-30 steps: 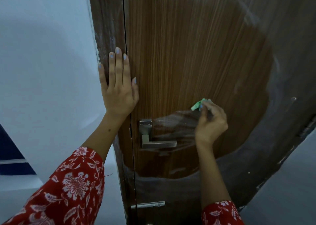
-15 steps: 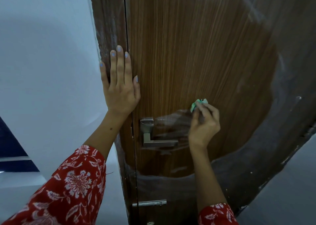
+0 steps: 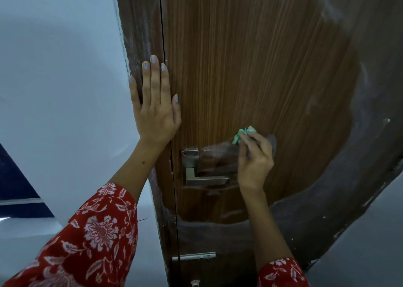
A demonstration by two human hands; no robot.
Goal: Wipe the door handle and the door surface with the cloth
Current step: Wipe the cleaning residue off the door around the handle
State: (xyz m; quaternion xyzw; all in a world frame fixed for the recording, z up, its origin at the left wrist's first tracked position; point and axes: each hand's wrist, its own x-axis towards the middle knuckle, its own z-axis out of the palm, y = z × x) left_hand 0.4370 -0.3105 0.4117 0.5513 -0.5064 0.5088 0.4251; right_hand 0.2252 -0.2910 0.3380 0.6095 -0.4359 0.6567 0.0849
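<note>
While the left hand point(image 3: 156, 112) lies flat and open on the door point(image 3: 250, 68), the right hand point(image 3: 255, 158) pinches the cloth point(image 3: 243, 134). Its grip presses the cloth to the door above the handle point(image 3: 205, 179).

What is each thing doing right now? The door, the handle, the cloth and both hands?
Door: shut against its frame, with dusty smears.
Door handle: level, nobody touching it.
Cloth: bunched up, pressed on the door above the handle.
Left hand: flat, fingers straight, resting on the door frame's edge.
Right hand: gripping the cloth.
Bolt: low on the door, state unclear.
</note>
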